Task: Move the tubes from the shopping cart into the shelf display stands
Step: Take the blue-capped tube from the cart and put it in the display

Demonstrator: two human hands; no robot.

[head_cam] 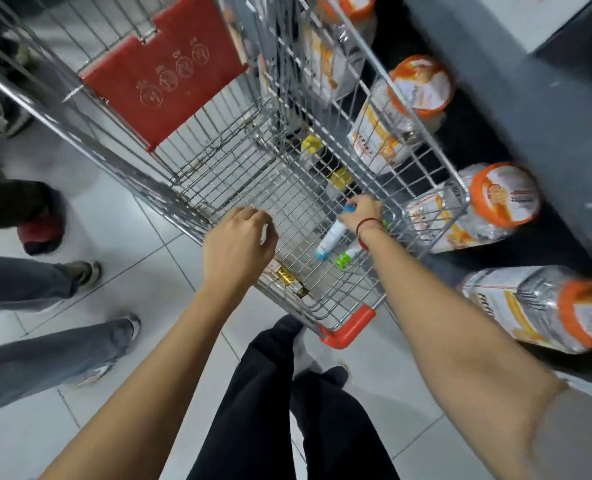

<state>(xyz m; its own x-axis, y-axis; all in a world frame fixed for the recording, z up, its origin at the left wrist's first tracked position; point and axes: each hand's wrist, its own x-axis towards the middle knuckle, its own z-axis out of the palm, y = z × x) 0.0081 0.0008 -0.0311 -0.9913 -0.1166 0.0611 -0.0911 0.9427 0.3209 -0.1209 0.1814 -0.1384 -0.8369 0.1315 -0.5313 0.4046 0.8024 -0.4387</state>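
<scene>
Reaching down into the shopping cart (384, 299), the right hand (362, 211) is closing its fingers round the blue-capped end of a white tube (332, 237), which is lying tilted on the wire floor at the near right of the basket; whether the tube is lifting clear of the wire yet cannot be told. A green-capped tube (345, 258) is lying just beside it, nearer the viewer, and two yellow-capped tubes (339, 178) are lying farther in. The left hand (237, 245) is hovering loosely curled over the cart's near left rim, holding nothing. This looks like an early pick, with several tubes waiting; the next move calls for lifting the tube straight up past the wire wall and carrying it right toward the shelf (516, 109). Orange-lidded jars (502, 202) are filling the low shelf. Other people's legs (45, 282) are standing on the pale tiled floor (166, 355) at left.
</scene>
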